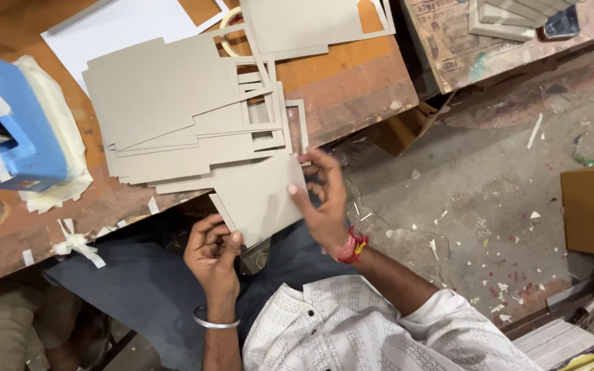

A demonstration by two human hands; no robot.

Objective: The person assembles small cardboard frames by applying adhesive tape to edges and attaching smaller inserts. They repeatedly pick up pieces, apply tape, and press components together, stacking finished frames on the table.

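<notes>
Two hands hold one grey card: left hand pinches its bottom corner, right hand grips its side. Best keep it flat, near the pile.

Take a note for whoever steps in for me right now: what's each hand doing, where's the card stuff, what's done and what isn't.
Left hand: pinching the lower corner of a grey card sheet.
Right hand: gripping the same sheet's right edge, holding it just off the near edge of the wooden table.
On the table: a loose pile of grey card sheets, with cut-out card frames lying on and beside it.
Done: several frames are already cut out.
Left: the sheet in hand is whole and uncut, and so are many in the pile.
</notes>
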